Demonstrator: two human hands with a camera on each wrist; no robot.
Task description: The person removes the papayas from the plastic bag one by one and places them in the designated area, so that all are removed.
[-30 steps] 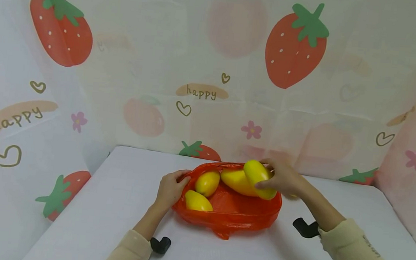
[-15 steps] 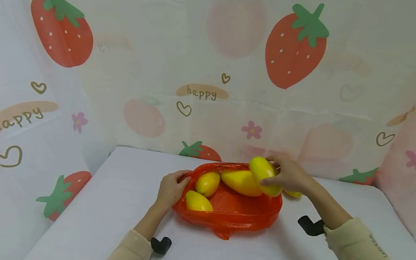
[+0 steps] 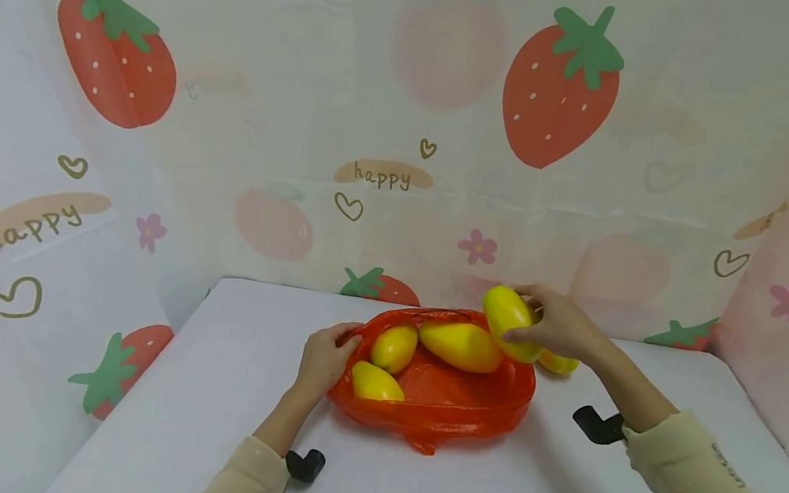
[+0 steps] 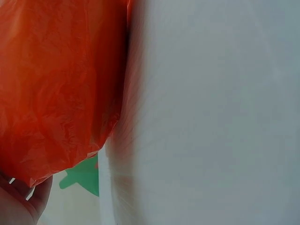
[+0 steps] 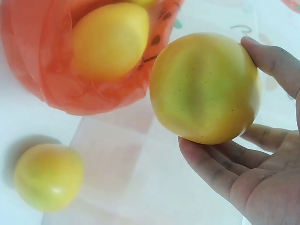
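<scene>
A red plastic bag (image 3: 436, 418) stands with its mouth spread wide on the table, three yellow mangoes inside: one (image 3: 394, 348) at the left, one (image 3: 377, 383) in front of it, and a larger one (image 3: 458, 346) at the back. My left hand (image 3: 319, 361) pinches the bag's left rim; in the left wrist view its fingers are partly hidden behind the red plastic (image 4: 56, 89). Above the bag's back right rim, my right hand (image 3: 564, 324) grips another mango (image 5: 204, 89) between thumb and fingers. One more mango (image 5: 49, 177) lies on the table beside the bag, partly hidden in the head view.
The white table (image 3: 213, 387) reaches back to a curtain (image 3: 293, 112) printed with strawberries and hearts. Black curved pieces (image 3: 306, 466) stick out at both wrists. Curtains also close in the left and right sides.
My right hand has lifted the mango up and to the right, from over the bag's inside to its right rim. The mango outside the bag shows more now. My left hand stays put.
</scene>
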